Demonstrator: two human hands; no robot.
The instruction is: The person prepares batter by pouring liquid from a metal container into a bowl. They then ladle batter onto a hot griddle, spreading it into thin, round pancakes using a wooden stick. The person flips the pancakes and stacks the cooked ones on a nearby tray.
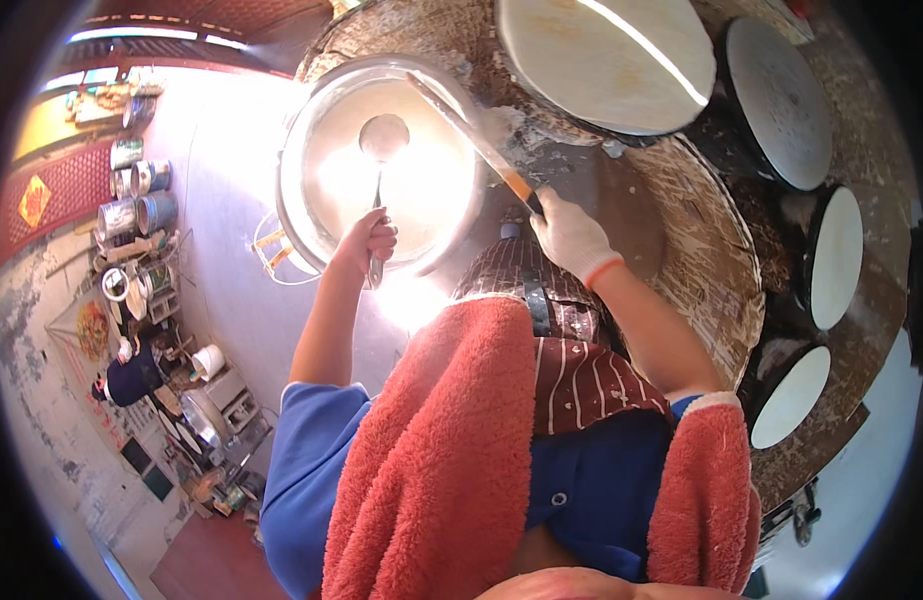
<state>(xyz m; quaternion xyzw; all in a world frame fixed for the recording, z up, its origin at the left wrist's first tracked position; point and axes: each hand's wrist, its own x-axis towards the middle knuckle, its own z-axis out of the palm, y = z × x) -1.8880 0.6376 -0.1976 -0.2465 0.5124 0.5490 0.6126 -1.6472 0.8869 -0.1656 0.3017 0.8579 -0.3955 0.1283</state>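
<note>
In front of me to the left stands a large round metal pot (285, 206) with pale, batter-like liquid (341, 214) inside, partly washed out by glare. My left hand (367, 241) is bare and closed around the handle of a ladle (384, 137); its round bowl is over or in the liquid, I cannot tell which. A thin white glove covers my right hand (574, 234), which grips the dark end of a long flat spatula (469, 133). The blade slants up-left across the pot's right rim. Beyond it lies a round griddle (611, 64) with a pale surface, perhaps a thin sheet of batter.
Along the right side sit a grey griddle (780, 105) and two pale-topped griddles (836, 259) (791, 397). A worn, crusted round surface (701, 247) curves beside me. At far left are several metal buckets (157, 176) and a person (135, 375) by a wall. A red towel (439, 435) hangs over my shoulders.
</note>
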